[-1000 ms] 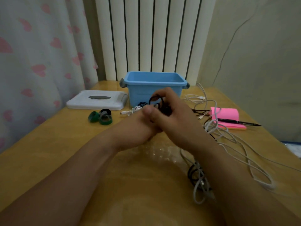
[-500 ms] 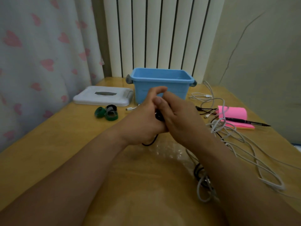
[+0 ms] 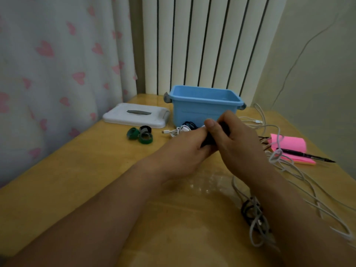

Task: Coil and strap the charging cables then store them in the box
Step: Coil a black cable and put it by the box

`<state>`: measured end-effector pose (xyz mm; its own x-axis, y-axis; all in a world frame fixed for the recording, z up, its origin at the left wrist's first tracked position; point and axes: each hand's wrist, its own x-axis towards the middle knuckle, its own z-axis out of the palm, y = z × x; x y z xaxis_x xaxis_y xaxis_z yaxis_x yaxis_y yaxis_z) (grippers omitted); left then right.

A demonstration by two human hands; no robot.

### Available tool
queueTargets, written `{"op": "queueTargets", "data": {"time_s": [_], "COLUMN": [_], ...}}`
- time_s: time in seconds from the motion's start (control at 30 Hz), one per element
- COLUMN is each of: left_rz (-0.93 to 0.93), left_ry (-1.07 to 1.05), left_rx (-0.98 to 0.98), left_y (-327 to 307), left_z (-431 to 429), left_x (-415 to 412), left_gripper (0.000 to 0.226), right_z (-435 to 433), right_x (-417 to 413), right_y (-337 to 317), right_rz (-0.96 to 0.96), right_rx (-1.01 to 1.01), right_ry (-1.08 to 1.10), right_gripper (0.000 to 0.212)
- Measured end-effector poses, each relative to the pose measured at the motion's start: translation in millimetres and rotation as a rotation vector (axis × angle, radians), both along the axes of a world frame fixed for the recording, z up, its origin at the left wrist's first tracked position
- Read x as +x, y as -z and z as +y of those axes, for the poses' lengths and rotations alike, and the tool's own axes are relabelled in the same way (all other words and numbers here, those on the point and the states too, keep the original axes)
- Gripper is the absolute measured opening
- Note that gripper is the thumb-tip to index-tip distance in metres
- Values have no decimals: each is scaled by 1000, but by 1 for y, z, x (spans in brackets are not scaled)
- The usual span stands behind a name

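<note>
The black charging cable [image 3: 207,141] looks light, thin and limp. A bundle of it will likely spring apart if the grip slackens, so it is best taken across the middle of the loops, with the plug ends tucked in, while a strap goes round it. It is held above the wooden table [image 3: 81,170], in front of the blue box [image 3: 192,112]. Only a short dark stretch shows between the palms, so how neatly it is coiled cannot be told.

The left hand [image 3: 183,151] and the right hand [image 3: 238,145] are pressed together, the fingers of both curled round the cable.

A white coiled cable [image 3: 179,130] lies at the foot of the box. The green strap rolls [image 3: 142,135] lie beside the white lid [image 3: 134,116]. Loose white cables [image 3: 289,170] sprawl to the right, some across the pink sticky notes [image 3: 290,145] that carry a pen [image 3: 304,155].
</note>
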<state>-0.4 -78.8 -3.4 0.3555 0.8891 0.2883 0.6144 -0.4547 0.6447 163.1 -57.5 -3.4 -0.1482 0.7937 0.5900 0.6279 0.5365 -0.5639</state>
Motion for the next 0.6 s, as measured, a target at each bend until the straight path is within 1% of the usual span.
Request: {"op": "queueTargets", "data": {"time_s": [0.07,0.1,0.23,0.3,0.37,0.4,0.47,0.53,0.6], "left_rz": [27,35,15,-21,-84,-132,-291,-494,-748], "left_ry": [5,-1,-56,-72,-73,-72,-112,-276,-458], "left_rx": [19,22,70,100,108,94,57,37,0], "left_y": [3,4,0,-3,-7,-8,-8,0,11], "left_z": [1,1,-2,-3,-2,-1,7,21,37], "left_x": [1,2,3,0,-7,-14,-37,-74,-113], "left_gripper": [32,34,24,18,16,18,19,25,31], "right_z": [0,0,0,-1,-3,-4,-1,12,39], "right_x": [-1,-3,-11,-16,-24,-29,-41,-57,-78], "right_y": [-1,-1,-8,-23,-42,-51,-64,-71,-70], "right_rz": [-42,-64,-154,-152,-159,-165,-185,-256,-378], "right_rx": [60,84,120,80,1,-41,-108,-130,-150], "right_ry": [62,94,169,141,66,25,-22,-27,-62], "right_gripper": [30,30,29,31,36,41,48,40,25]}}
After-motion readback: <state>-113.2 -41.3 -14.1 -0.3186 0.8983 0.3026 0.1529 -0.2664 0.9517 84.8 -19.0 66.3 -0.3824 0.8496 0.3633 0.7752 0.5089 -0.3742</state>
